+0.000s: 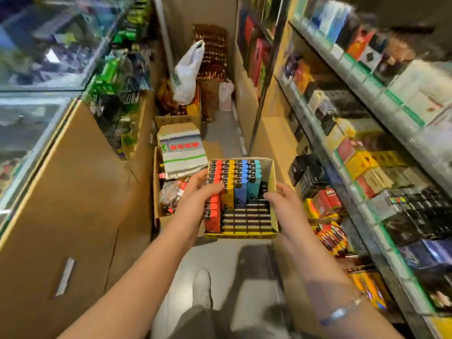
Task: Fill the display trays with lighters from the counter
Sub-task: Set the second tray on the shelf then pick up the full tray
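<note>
I carry a yellow cardboard display tray [274, 176] in front of me over the aisle floor. Rows of lighters fill its far part: red lighters [212, 211] down the left column, then yellow [228, 179], blue [241, 182] and teal [254, 177]. The near right slots [247, 220] are empty dark cells. My left hand [199, 192] grips the tray's left side, fingers curled over the red lighters. My right hand [281, 200] holds the right wall, fingertips over the rim.
A glass counter [44, 101] with wooden cabinet fronts runs along the left. Shelves of boxed goods [367, 143] line the right. Cardboard boxes [176, 133], a white plastic bag [188, 74] and stacked goods crowd the narrow aisle ahead. My shoe [201, 287] stands on the grey floor.
</note>
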Motion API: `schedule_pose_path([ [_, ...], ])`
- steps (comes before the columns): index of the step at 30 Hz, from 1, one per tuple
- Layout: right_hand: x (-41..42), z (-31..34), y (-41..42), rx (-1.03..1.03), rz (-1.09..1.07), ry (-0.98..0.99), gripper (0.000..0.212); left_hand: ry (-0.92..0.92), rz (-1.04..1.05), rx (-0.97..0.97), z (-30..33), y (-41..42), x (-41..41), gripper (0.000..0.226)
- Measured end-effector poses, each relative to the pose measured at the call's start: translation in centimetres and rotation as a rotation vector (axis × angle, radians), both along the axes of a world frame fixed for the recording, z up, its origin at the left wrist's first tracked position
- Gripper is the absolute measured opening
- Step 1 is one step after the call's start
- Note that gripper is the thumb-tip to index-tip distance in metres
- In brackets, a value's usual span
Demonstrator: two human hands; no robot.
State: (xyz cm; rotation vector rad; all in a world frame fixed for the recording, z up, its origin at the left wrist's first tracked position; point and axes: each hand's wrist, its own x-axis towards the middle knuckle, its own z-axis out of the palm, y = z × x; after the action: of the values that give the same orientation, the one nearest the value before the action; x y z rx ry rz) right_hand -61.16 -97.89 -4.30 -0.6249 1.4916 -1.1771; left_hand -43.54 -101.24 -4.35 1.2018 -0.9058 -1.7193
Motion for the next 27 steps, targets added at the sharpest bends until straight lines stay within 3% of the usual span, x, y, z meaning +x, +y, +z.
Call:
schedule_pose_path([
  [4, -0.8, 0.0, -7.5, -0.002, -0.016, -0.014, 0.042, -0.019, -0.077, -0.031, 0.2, -8.0, -0.9, 0.036],
  [11, -4.2, -0.8, -19.6, 0.107, -0.02, 0.011, 0.056, 0.028, -0.179, -0.004, -0.5, -20.2, -3.8, 0.052],
  [19, -10.5, -5.1, -32.5, 0.218, -0.019, -0.019, 0.043, 0.042, -0.137, 0.057, -4.2, -31.8, -10.1, 0.053],
  [23, -13.3, -8.6, -38.3, 0.236, -0.05, -0.001, 0.047, 0.04, -0.129, 0.117, -7.1, -37.1, -13.0, 0.057],
  [27, -15.6, -12.6, -43.3, 0.258, -0.13, 0.003, 0.043, 0.009, -0.241, 0.16, -10.8, -42.3, -16.2, 0.061],
])
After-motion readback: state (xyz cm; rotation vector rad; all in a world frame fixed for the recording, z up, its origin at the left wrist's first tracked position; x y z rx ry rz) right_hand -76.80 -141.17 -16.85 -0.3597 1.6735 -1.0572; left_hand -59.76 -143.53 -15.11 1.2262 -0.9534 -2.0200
